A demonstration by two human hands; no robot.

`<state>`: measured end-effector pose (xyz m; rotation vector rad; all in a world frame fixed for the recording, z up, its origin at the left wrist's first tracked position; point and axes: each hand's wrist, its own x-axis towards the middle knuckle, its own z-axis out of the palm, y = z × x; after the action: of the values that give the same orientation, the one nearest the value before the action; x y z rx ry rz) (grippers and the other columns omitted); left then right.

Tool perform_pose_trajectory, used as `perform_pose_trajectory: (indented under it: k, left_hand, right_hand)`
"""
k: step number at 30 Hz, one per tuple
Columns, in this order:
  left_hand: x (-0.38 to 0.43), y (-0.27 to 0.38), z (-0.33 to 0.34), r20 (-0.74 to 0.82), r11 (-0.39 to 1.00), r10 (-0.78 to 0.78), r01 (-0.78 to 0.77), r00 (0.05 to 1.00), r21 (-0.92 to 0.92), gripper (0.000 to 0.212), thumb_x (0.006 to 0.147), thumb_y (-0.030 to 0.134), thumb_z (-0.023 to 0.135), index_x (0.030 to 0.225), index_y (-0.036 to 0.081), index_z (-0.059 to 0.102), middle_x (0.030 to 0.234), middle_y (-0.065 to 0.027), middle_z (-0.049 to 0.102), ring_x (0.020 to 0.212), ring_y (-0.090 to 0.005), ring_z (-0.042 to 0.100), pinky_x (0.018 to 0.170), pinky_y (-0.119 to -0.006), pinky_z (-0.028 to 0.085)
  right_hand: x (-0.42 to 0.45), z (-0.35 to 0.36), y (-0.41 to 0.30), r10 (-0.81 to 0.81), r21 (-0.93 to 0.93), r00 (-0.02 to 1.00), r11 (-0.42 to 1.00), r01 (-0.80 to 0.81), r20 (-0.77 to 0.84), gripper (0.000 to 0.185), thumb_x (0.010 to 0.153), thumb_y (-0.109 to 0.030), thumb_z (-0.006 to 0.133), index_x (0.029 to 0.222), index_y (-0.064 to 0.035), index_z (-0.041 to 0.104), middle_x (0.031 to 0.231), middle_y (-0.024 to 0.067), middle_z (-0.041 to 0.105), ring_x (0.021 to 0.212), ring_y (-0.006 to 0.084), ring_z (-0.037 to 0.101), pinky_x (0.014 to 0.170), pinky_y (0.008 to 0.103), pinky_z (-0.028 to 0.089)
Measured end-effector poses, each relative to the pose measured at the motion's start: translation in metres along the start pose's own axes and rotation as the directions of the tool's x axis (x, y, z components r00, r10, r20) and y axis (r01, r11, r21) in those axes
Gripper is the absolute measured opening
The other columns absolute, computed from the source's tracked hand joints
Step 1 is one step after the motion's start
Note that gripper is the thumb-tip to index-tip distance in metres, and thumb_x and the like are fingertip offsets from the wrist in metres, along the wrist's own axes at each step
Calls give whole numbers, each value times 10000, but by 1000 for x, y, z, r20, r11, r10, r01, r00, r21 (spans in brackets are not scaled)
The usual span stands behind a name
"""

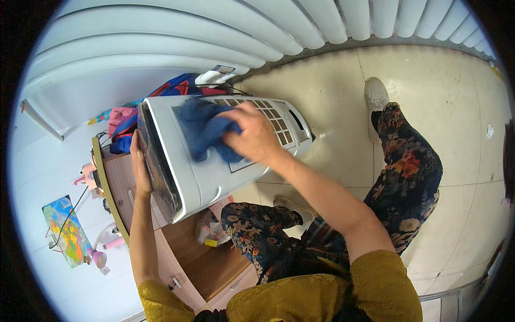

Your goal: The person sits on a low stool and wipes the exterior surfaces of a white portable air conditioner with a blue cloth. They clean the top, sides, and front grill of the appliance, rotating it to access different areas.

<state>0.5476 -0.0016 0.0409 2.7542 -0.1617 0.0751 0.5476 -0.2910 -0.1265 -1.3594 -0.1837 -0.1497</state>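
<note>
A white portable air cooler with a dark glossy top panel is in front of me. My left hand braces it, palm and fingers laid along the dark panel. A crumpled dark blue cloth is bunched in my right hand, pressed to the cooler's broad white side. Both cloth and fingers are blurred by motion. Beyond the cloth lies a grille of square openings, partly covered by my hand and the cloth.
A white column radiator runs along the wall. Between it and the cooler lies a blue-and-red bag. At left stands a wooden desk with an open compartment holding a plastic bag. Pale floor tiles extend to the right.
</note>
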Motion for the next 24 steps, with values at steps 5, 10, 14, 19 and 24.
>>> perform_pose_trajectory:
  k: [5,10,14,19,24]
  left_hand:
    - [7,5,1,8,1000,-2,2,1000,-2,694,961,499,302,1430,-10,259,1474,-150,277,1369,-258,238,1128,-362,148]
    - [13,-2,5,23,998,20,-18,1000,-52,707,957,514,315,1429,-9,261,1472,-153,281,1362,-262,255,1124,-367,167]
    - [16,-41,-1,81,983,63,-48,995,-175,718,954,527,326,1429,-9,263,1470,-155,284,1356,-265,269,1120,-371,182]
    - [27,-56,-14,126,996,15,-3,992,-93,651,966,453,343,1414,-16,290,1431,-168,343,1335,-277,313,1105,-360,216]
    - [72,31,10,-144,979,-135,154,980,133,655,947,480,370,1291,-75,429,1299,-252,472,1238,-307,435,1057,-343,283]
  right_hand:
    - [-58,-38,144,671,-423,733,636,-645,-110,349,756,-330,638,937,-32,659,951,223,646,941,367,615,820,446,479]
    - [-39,-6,113,632,46,770,775,-631,-83,436,729,-417,658,794,14,656,833,253,647,811,362,647,731,431,507]
    - [-11,12,-55,43,41,995,998,-47,90,375,740,-344,710,941,-30,673,898,154,638,805,243,637,730,338,506]
    - [-46,13,-28,17,-72,994,997,-25,-111,348,661,-138,629,1005,-91,658,921,163,578,842,353,600,737,424,502]
    - [-81,-21,73,610,-247,788,752,-610,-89,312,760,-284,654,910,-11,664,904,223,654,853,364,630,770,434,497]
